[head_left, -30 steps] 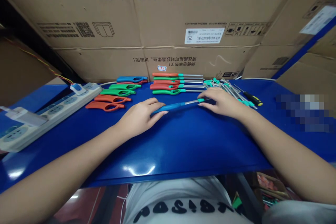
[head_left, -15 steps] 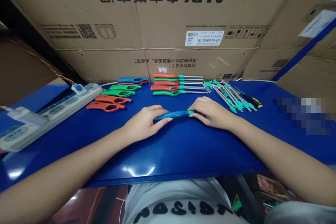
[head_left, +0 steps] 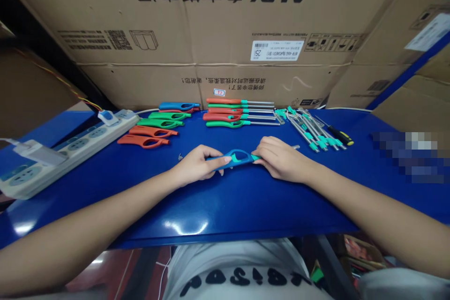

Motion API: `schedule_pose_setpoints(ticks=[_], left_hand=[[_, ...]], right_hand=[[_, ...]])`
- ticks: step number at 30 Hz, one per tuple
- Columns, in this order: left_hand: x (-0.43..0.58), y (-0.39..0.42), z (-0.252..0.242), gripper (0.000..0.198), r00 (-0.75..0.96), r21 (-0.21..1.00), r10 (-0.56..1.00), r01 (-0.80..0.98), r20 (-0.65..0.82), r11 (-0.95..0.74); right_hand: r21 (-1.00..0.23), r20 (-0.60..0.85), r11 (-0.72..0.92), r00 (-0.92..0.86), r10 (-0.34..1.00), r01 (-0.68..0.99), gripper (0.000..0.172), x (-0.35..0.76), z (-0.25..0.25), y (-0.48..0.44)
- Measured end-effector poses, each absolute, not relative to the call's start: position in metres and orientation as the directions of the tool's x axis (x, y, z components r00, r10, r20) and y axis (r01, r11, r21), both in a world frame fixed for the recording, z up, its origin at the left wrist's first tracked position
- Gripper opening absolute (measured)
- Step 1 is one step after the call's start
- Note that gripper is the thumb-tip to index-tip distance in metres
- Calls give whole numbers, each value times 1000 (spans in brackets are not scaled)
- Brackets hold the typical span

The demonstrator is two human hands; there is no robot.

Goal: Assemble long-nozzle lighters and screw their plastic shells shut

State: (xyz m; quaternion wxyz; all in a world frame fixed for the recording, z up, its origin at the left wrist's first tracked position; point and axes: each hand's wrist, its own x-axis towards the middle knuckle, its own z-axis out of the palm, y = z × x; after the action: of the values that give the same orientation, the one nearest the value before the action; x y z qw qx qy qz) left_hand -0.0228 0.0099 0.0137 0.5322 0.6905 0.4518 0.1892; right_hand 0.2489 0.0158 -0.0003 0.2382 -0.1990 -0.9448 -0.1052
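Observation:
Between my two hands is a blue long-reach lighter [head_left: 244, 161], held level above the table with its loop opening and turquoise trigger in sight. My left hand [head_left: 197, 164] is closed around the handle end, thumb on top. At the turquoise collar, my right hand [head_left: 281, 158] is closed round the front part. A metal tip [head_left: 296, 147] shows beyond the right fingers; most of the tube is hidden. Behind my hands lie several lighters with metal tubes [head_left: 225, 124], in a row. Empty coloured handles [head_left: 144, 140] lie to the left, and metal tubes with turquoise parts [head_left: 305, 129] to the right.
A white power strip [head_left: 75, 150] with plugs runs along the left side. A yellow-and-black screwdriver [head_left: 340, 135] lies right of the tubes. Cardboard [head_left: 211, 33] stands behind the blue table [head_left: 225, 206]. A small coiled piece [head_left: 180, 157] is beside my left wrist.
The blue lighter has been turned, so its loop opening and trigger now show. My right hand has shifted slightly right and down, and a metal tip now shows past it.

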Motion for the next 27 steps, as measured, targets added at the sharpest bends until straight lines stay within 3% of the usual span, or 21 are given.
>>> schedule_pose_setpoints(ticks=[4, 8, 11, 15, 20, 24, 27], left_hand=[[-21, 4, 15, 42, 535, 844, 845, 456, -5, -284], [-21, -3, 13, 34, 601, 698, 766, 448, 228, -559], [-22, -5, 13, 31, 654, 576, 688, 445, 314, -686], [-25, -3, 12, 28, 721, 458, 606, 437, 336, -774], [-29, 4, 8, 29, 766, 306, 540, 451, 350, -838], [-29, 4, 9, 38, 793, 199, 544, 506, 274, -839], [-27, 3, 15, 43, 791, 111, 570, 560, 220, -821]], right_hand=[[93, 477, 903, -815, 329, 419, 16, 249, -1, 13], [30, 468, 908, -808, 357, 418, 16, 249, -1, 11], [-5, 461, 912, -809, 366, 410, 15, 248, -2, 10], [-32, 431, 911, -817, 385, 412, 17, 247, -2, 10], [-155, 406, 891, -795, 451, 426, 16, 249, -1, 12], [-239, 323, 859, -797, 510, 453, 12, 250, 3, 14], [-216, 298, 852, -798, 523, 477, 10, 254, 8, 17]])
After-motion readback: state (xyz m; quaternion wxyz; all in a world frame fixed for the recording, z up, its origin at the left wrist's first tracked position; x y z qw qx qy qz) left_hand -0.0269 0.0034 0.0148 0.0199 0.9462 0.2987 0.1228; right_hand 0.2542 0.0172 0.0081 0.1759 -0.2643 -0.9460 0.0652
